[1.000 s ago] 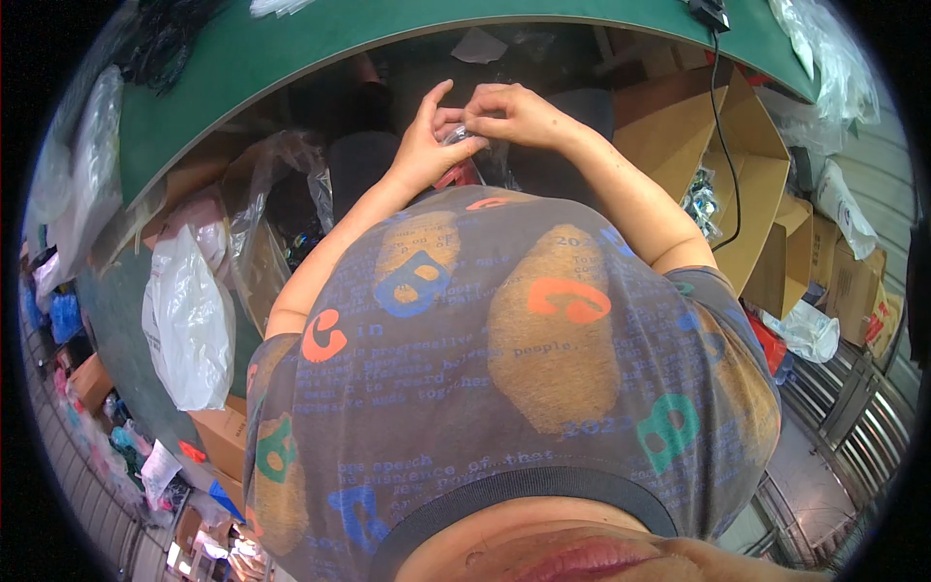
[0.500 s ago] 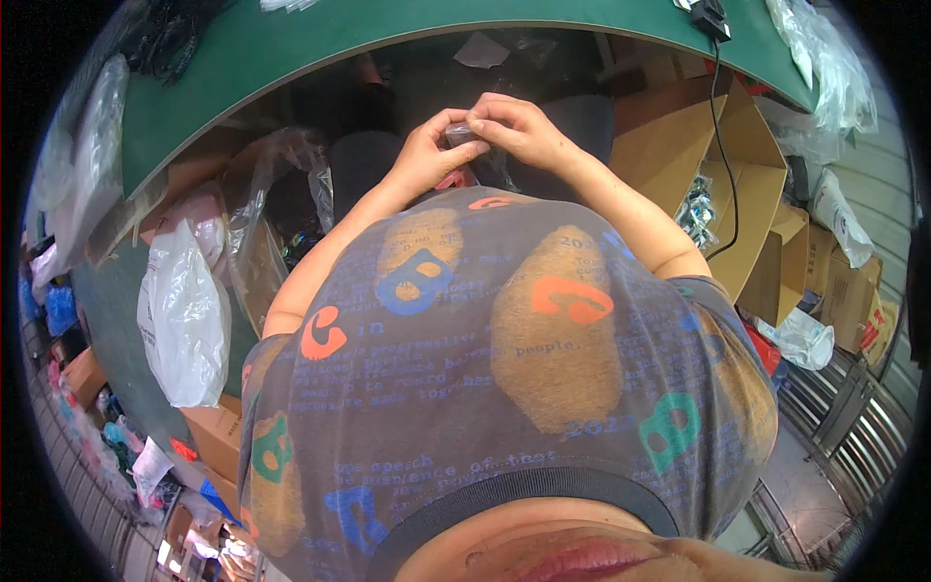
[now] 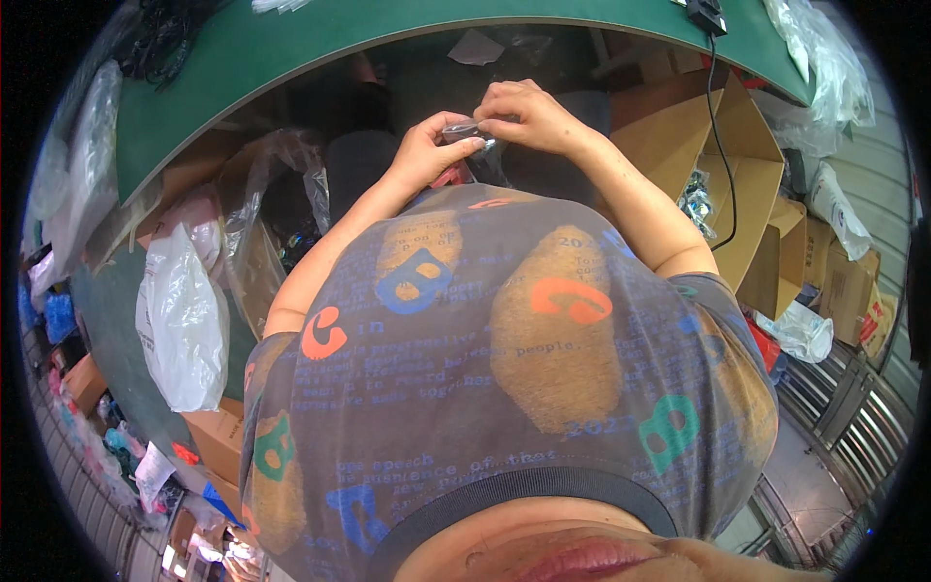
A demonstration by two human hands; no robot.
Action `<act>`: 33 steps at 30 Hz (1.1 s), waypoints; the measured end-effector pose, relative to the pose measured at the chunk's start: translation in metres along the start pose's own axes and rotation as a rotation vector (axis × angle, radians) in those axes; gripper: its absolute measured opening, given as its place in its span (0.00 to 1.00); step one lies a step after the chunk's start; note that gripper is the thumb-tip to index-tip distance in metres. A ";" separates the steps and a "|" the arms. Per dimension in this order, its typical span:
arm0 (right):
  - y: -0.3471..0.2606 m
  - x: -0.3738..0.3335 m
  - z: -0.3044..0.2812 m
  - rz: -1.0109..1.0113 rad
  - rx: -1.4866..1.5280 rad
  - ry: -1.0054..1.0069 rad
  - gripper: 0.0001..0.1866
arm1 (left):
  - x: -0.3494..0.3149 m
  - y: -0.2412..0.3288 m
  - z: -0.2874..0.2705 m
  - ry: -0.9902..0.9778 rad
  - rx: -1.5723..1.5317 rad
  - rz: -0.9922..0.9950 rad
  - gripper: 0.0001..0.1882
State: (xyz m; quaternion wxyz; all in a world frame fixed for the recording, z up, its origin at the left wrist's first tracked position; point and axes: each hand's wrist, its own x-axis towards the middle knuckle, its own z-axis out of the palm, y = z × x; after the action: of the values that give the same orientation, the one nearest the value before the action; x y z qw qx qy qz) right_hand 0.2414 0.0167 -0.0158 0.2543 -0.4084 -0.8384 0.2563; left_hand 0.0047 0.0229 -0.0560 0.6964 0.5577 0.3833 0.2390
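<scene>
Both my hands are together in front of my lap, below the curved edge of the green table. My left hand (image 3: pixel 430 155) pinches a small clear plastic bag (image 3: pixel 463 130) between thumb and fingers. At the bag's right end, my right hand (image 3: pixel 527 116) has its thumb and fingertips closed on the film. Something dark shows through the plastic, but its kind cannot be made out. A bit of red (image 3: pixel 452 176) is visible just under my left hand, partly hidden by it.
The green table (image 3: pixel 320 48) curves across the far side, with a black cable (image 3: pixel 716 136) hanging off it. Open cardboard boxes (image 3: pixel 752 199) stand at the right, one holding small bagged items (image 3: pixel 695 199). At the left hangs a white plastic bag (image 3: pixel 182 320).
My right hand has shifted slightly up and to the right, away from my left hand. More of the clear bag shows between them now.
</scene>
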 end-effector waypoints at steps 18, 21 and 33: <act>-0.006 0.017 0.006 0.012 -0.069 -0.084 0.09 | 0.007 -0.009 -0.003 0.025 0.037 -0.028 0.19; -0.014 0.020 0.006 -0.020 -0.037 -0.025 0.08 | 0.008 -0.013 -0.004 0.037 0.021 -0.030 0.18; -0.017 0.033 0.010 -0.030 0.019 -0.086 0.10 | 0.011 -0.026 -0.006 0.049 0.053 0.021 0.16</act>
State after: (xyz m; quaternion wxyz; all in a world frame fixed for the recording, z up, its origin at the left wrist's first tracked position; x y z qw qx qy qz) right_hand 0.2074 0.0323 -0.0050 0.2256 -0.3819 -0.8521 0.2779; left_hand 0.0041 0.0282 -0.0842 0.6694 0.5738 0.4003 0.2497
